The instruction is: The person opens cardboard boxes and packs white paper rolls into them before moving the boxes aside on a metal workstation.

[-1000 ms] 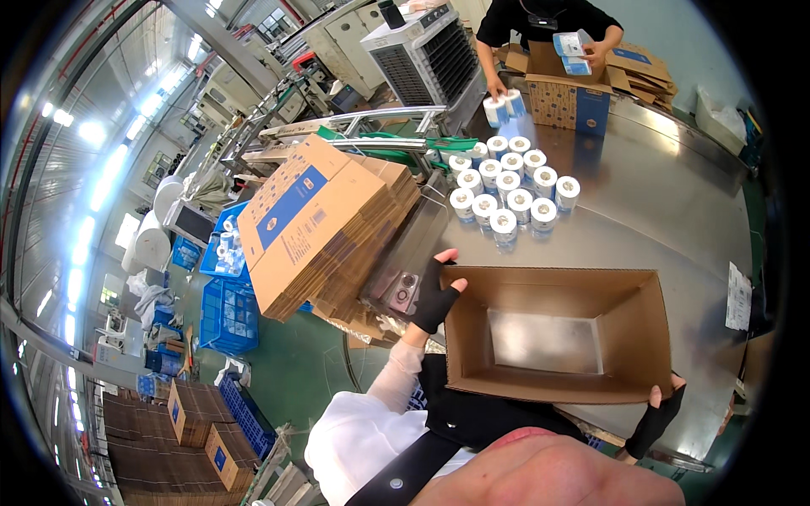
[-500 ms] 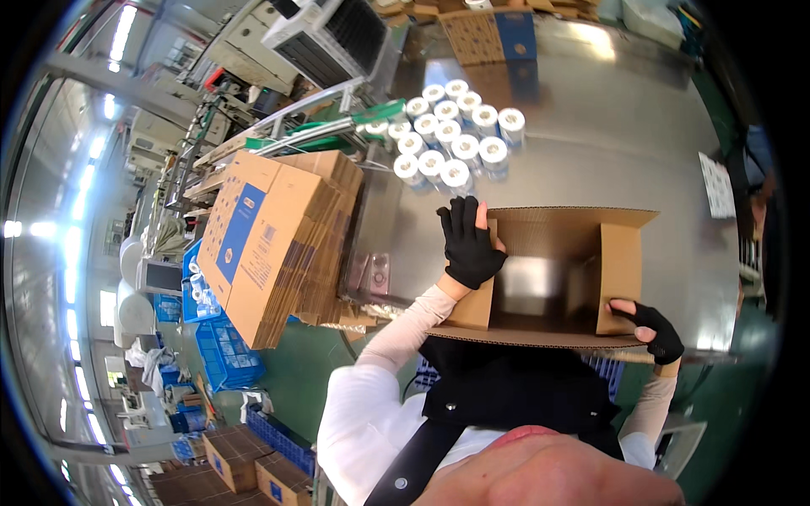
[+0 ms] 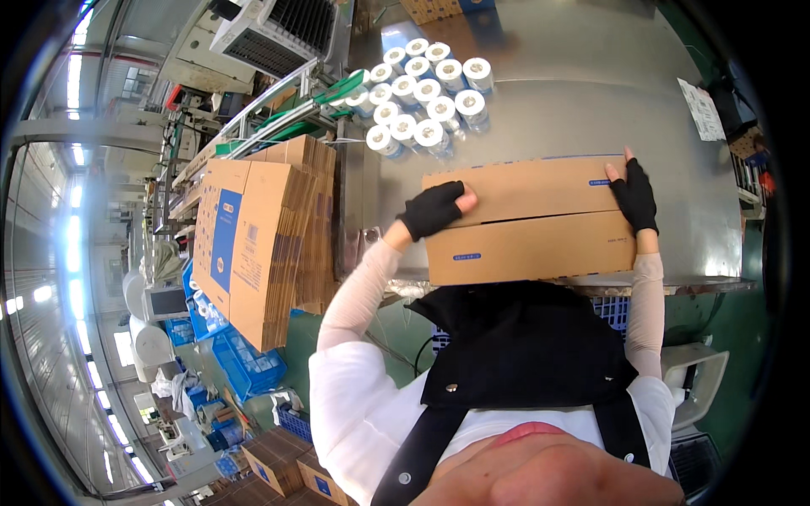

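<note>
A brown cardboard box (image 3: 531, 244) sits in front of me on the metal table. Its two long flaps lie folded over the top, with a narrow dark seam between them. My left hand (image 3: 434, 209), in a black fingerless glove, is curled on the box's left end near the seam. At the opposite end, my right hand (image 3: 634, 196), gloved alike, grips the right edge, its thumb on the far flap. Beyond the box to the left stands a cluster of white-topped rolls (image 3: 424, 91) in clear wrapping.
Flattened cartons (image 3: 253, 240) are stacked to the left of the metal table (image 3: 582, 110). Green-ended rails (image 3: 287, 110) reach the table by the rolls. Blue crates (image 3: 245, 363) stand on the floor at left. A printed sheet (image 3: 700, 110) lies at the table's right.
The box's open top has become covered by two folded flaps. Both hands have shifted up in the picture to the box's ends. The view has moved slightly.
</note>
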